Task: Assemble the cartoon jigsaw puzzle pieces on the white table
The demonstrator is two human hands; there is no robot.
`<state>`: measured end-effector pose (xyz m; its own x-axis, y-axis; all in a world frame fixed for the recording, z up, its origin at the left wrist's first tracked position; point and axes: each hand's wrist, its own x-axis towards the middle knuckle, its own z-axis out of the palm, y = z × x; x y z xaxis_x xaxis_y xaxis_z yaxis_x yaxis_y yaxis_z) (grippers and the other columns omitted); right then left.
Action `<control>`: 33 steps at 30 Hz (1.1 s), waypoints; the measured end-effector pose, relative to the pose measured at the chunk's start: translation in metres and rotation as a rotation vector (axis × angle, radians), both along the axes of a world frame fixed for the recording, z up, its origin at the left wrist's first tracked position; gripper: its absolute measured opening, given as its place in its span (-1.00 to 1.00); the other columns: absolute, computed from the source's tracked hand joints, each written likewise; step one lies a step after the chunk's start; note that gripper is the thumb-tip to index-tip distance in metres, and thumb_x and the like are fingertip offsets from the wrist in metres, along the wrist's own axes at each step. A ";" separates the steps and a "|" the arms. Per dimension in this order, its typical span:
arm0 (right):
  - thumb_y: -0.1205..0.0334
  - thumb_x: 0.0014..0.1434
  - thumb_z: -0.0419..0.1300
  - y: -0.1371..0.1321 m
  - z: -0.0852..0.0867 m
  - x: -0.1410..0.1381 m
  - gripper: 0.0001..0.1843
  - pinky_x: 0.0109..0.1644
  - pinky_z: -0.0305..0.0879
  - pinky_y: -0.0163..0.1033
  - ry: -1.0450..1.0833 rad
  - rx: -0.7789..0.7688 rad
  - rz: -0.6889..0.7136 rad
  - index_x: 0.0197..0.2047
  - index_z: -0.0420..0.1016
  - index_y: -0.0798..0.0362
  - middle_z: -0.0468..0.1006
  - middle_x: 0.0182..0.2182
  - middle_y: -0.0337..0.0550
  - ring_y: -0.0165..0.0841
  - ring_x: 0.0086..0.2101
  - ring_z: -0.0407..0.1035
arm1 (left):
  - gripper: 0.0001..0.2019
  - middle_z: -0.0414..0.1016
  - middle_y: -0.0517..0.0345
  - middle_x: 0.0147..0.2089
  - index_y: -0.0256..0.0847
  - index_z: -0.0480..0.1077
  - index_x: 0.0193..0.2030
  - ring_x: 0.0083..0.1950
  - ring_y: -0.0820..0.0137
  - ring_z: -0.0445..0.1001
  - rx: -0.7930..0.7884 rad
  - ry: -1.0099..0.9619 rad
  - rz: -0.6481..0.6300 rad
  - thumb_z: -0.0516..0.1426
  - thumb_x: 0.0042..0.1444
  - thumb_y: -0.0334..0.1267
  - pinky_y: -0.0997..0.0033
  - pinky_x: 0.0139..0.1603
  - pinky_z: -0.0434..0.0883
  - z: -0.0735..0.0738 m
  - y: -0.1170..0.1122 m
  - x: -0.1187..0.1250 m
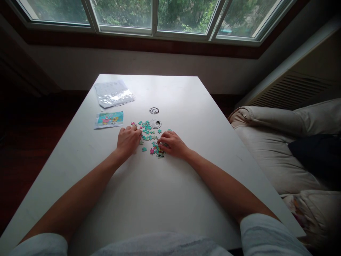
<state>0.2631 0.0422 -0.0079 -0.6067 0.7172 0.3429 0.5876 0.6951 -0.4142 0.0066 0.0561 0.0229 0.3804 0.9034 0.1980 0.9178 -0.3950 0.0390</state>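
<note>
A loose pile of small jigsaw puzzle pieces, mostly teal with some pink and yellow, lies on the white table between my hands. At the pile's left side, my left hand is closed, its fingers curled together; whatever its fingertips pinch is hidden. My right hand rests over the right side of the pile with bent fingers apart, touching a colourful cluster of pieces. Left of the pile lies a picture card with cartoon figures on a teal background.
Just beyond the pieces is a round metallic disc, with a round cable hole behind it. A clear plastic bag with paper lies at the table's far left. A cushioned pale sofa stands at right, below a window.
</note>
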 end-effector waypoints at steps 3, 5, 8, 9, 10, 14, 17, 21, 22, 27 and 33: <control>0.11 0.32 0.17 0.000 0.000 0.000 -0.83 0.01 0.17 -0.07 0.000 0.005 0.002 -0.13 0.56 -0.06 0.51 -0.20 -0.09 -0.23 -0.16 0.30 | -0.79 0.52 -0.04 -0.12 -0.11 0.51 -0.14 -0.03 0.12 0.43 -0.024 0.000 -0.014 0.04 0.30 -0.23 0.11 -0.03 0.24 0.002 0.001 -0.001; 0.11 0.33 0.17 0.000 0.000 0.000 -0.83 0.01 0.17 -0.07 -0.003 0.008 0.003 -0.13 0.56 -0.06 0.51 -0.20 -0.08 -0.23 -0.16 0.30 | -0.81 0.51 -0.03 -0.10 -0.10 0.50 -0.13 -0.04 0.14 0.44 -0.046 0.002 -0.029 0.06 0.27 -0.25 0.14 -0.05 0.25 0.003 0.004 -0.002; 0.12 0.32 0.18 0.000 0.001 -0.001 -0.84 0.02 0.17 -0.07 -0.008 0.007 0.003 -0.13 0.56 -0.05 0.51 -0.20 -0.09 -0.23 -0.16 0.30 | -0.85 0.49 -0.01 -0.10 -0.09 0.48 -0.14 -0.05 0.15 0.43 -0.074 0.001 -0.071 0.09 0.21 -0.27 0.19 -0.09 0.27 0.003 0.008 -0.005; 0.13 0.32 0.18 0.000 0.001 -0.001 -0.84 0.02 0.17 -0.07 -0.008 0.006 0.003 -0.13 0.56 -0.05 0.51 -0.20 -0.09 -0.23 -0.16 0.30 | -0.86 0.48 -0.01 -0.10 -0.10 0.47 -0.15 -0.06 0.15 0.43 -0.081 -0.002 -0.089 0.10 0.19 -0.27 0.20 -0.10 0.27 0.003 0.010 -0.005; 0.13 0.32 0.18 0.000 0.002 -0.001 -0.84 0.02 0.17 -0.07 -0.008 0.006 0.002 -0.13 0.56 -0.05 0.51 -0.20 -0.09 -0.23 -0.16 0.30 | -0.86 0.48 0.00 -0.11 -0.10 0.46 -0.16 -0.07 0.16 0.43 -0.085 -0.008 -0.104 0.11 0.17 -0.27 0.21 -0.11 0.28 0.003 0.011 -0.006; 0.13 0.31 0.19 0.001 0.001 -0.001 -0.85 0.02 0.18 -0.08 -0.006 0.009 0.001 -0.13 0.56 -0.05 0.50 -0.20 -0.08 -0.23 -0.16 0.30 | -0.87 0.47 0.05 -0.17 -0.12 0.40 -0.19 -0.14 0.20 0.43 -0.083 -0.065 -0.128 0.12 0.10 -0.30 0.26 -0.15 0.28 0.002 0.012 -0.008; 0.13 0.31 0.20 0.001 0.000 0.000 -0.85 0.02 0.18 -0.08 -0.007 0.012 0.001 -0.13 0.56 -0.05 0.50 -0.19 -0.09 -0.22 -0.15 0.30 | -0.90 0.49 0.11 -0.26 -0.12 0.37 -0.24 -0.25 0.26 0.43 -0.102 -0.121 -0.107 0.10 0.09 -0.35 0.31 -0.26 0.25 0.003 0.010 -0.008; 0.13 0.31 0.20 0.001 -0.001 0.000 -0.85 0.02 0.18 -0.08 -0.003 0.011 -0.001 -0.13 0.56 -0.06 0.50 -0.20 -0.09 -0.23 -0.15 0.30 | -0.93 0.53 0.19 -0.31 -0.11 0.39 -0.29 -0.33 0.33 0.44 -0.163 -0.232 -0.077 0.10 0.11 -0.34 0.36 -0.32 0.23 0.006 0.009 -0.007; 0.13 0.31 0.20 0.001 -0.001 0.000 -0.85 0.02 0.18 -0.08 -0.003 0.009 -0.001 -0.13 0.56 -0.06 0.50 -0.20 -0.09 -0.23 -0.16 0.31 | -0.92 0.54 0.21 -0.30 -0.11 0.41 -0.28 -0.33 0.35 0.45 -0.181 -0.272 -0.074 0.10 0.12 -0.32 0.37 -0.31 0.24 0.007 0.008 -0.007; 0.13 0.31 0.20 0.000 0.000 0.000 -0.85 0.02 0.17 -0.08 0.004 0.006 0.002 -0.14 0.56 -0.05 0.50 -0.21 -0.09 -0.23 -0.16 0.30 | -0.83 0.60 0.25 -0.29 -0.06 0.51 -0.14 -0.30 0.39 0.50 -0.320 -0.485 -0.076 0.13 0.16 -0.22 0.43 -0.22 0.33 0.011 -0.003 0.006; 0.14 0.31 0.20 0.000 0.001 0.001 -0.85 0.02 0.18 -0.08 -0.008 0.013 -0.003 -0.13 0.56 -0.04 0.50 -0.19 -0.08 -0.23 -0.15 0.30 | -0.87 0.62 0.23 -0.30 -0.07 0.56 -0.25 -0.27 0.35 0.52 -0.376 -0.457 -0.088 0.17 0.12 -0.19 0.42 -0.24 0.33 0.007 -0.021 0.025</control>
